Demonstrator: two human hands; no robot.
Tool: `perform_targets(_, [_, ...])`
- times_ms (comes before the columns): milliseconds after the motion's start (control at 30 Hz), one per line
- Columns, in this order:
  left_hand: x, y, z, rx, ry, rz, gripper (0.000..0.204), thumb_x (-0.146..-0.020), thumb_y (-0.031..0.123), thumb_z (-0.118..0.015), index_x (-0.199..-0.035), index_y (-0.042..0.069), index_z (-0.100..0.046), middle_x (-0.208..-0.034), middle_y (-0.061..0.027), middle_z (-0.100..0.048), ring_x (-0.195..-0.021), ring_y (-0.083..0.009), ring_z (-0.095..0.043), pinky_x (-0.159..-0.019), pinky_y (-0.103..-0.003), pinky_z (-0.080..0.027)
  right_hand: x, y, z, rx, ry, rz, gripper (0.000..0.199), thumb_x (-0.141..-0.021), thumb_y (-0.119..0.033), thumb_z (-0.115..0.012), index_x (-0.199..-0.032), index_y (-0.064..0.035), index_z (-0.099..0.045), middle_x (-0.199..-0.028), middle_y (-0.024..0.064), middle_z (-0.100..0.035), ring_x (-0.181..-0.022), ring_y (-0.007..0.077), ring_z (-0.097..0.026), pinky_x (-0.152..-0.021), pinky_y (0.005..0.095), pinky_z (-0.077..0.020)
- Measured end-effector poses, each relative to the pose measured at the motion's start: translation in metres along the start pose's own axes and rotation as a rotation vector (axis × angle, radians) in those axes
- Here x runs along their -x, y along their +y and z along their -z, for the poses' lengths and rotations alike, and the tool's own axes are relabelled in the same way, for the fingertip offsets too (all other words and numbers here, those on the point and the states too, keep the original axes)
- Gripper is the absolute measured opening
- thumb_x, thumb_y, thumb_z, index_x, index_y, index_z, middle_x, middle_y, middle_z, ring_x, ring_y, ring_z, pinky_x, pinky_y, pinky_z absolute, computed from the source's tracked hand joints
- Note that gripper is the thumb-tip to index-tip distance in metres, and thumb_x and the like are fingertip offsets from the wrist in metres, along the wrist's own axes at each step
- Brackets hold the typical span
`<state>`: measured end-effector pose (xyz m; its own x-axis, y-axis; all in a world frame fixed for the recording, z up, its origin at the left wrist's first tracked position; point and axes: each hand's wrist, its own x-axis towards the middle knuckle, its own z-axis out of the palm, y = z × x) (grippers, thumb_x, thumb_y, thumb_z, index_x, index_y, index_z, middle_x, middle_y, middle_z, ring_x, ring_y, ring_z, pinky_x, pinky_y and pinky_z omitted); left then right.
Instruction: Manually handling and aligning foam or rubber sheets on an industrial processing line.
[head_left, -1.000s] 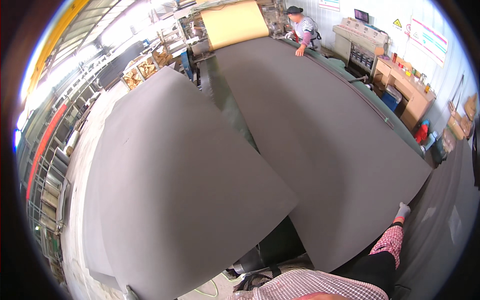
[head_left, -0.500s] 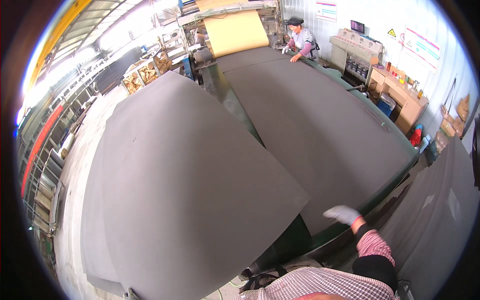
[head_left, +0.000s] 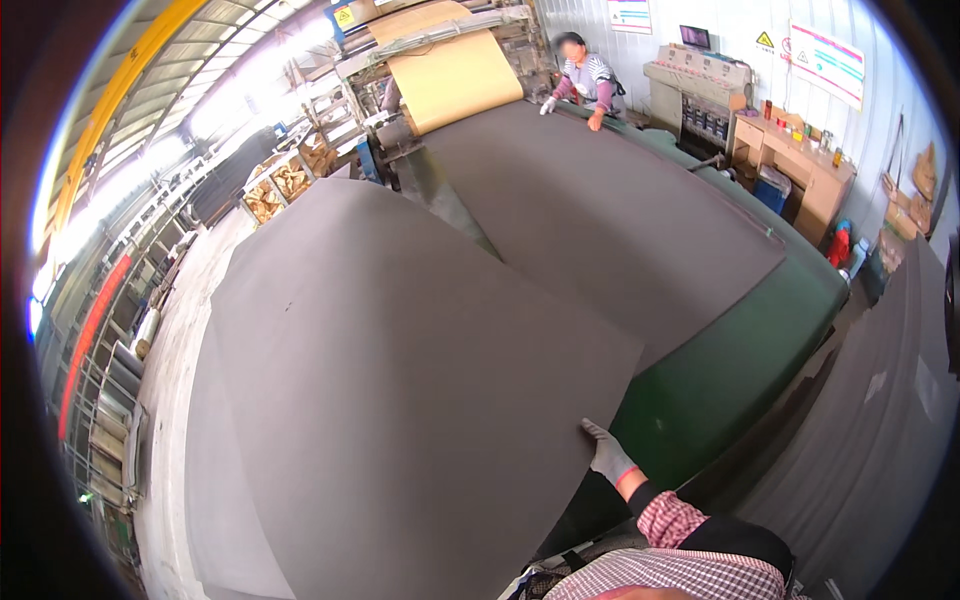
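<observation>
A large dark grey sheet [head_left: 420, 400] spreads across the left and middle of the view. My right hand [head_left: 610, 455], in a light grey glove, grips the sheet's right edge, its thumb on top and the other fingers mostly hidden. Under the near-left side of this sheet another grey sheet [head_left: 215, 470] shows. My left hand is out of view. Beyond my right hand, a second dark grey sheet [head_left: 600, 230] lies on the green belt [head_left: 720, 390] of a machine, partly covered by the first sheet's right corner.
A co-worker [head_left: 585, 80] stands at the belt's far right, hands near the sheet. Yellow material [head_left: 455, 80] hangs from the machine behind. Stacked grey sheets [head_left: 860, 400] stand at my right. Along the wall are a control console [head_left: 695, 90] and a wooden desk [head_left: 800, 160].
My right hand has moved left onto the large sheet's edge. The belt's sheet has shifted away, baring green belt. My left hand has left view at the lower edge.
</observation>
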<state>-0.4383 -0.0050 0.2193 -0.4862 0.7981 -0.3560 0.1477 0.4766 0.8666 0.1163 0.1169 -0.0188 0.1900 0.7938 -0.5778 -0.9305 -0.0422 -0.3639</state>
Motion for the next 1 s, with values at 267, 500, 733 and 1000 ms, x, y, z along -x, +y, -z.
perform_targets(267, [-0.011,0.015,-0.017,-0.033,-0.041,-0.081,0.028,-0.083,0.015,-0.064,-0.105,-0.002,-0.058,-0.089,-0.0047,-0.061,-0.076,-0.0123,-0.057,-0.068,-0.023,-0.048,0.019,-0.070,-0.036,0.388,-0.076,0.654,0.025,-0.079,-0.008,-0.066,-0.102,0.0012,-0.060,-0.095,0.0057,-0.063,-0.085,0.0112,-0.058,-0.079,0.0252,-0.0460])
perform_targets(500, [-0.058,0.054,-0.114,-0.215,-0.128,-0.256,0.031,-0.083,0.018,-0.063,-0.106,-0.003,-0.057,-0.091,-0.0065,-0.061,-0.080,-0.0145,-0.057,-0.071,-0.025,-0.047,0.075,-0.118,-0.107,0.821,-0.228,0.818,0.013,-0.081,-0.016,-0.062,-0.077,-0.0053,-0.057,-0.060,-0.0057,-0.047,-0.052,0.0022,-0.038,-0.045,0.0214,-0.0317])
perform_targets(733, [-0.045,0.061,-0.157,-0.255,-0.197,-0.329,0.034,-0.083,0.021,-0.062,-0.107,-0.003,-0.056,-0.093,-0.0083,-0.061,-0.083,-0.0167,-0.057,-0.074,-0.027,-0.047,0.122,-0.170,-0.089,0.585,-0.294,0.704,0.017,-0.080,-0.013,-0.063,-0.090,-0.0010,-0.059,-0.079,-0.0011,-0.057,-0.068,0.0052,-0.049,-0.060,0.0246,-0.0424])
perform_targets(1000, [0.018,0.056,-0.157,-0.090,-0.210,-0.339,0.038,-0.083,0.024,-0.061,-0.108,-0.004,-0.054,-0.096,-0.0104,-0.061,-0.087,-0.0192,-0.057,-0.077,-0.030,-0.046,0.143,-0.226,-0.130,0.643,-0.215,1.005,0.025,-0.077,-0.007,-0.060,-0.100,0.0021,-0.060,-0.091,0.0030,-0.061,-0.081,0.0089,-0.055,-0.076,0.0239,-0.0431])
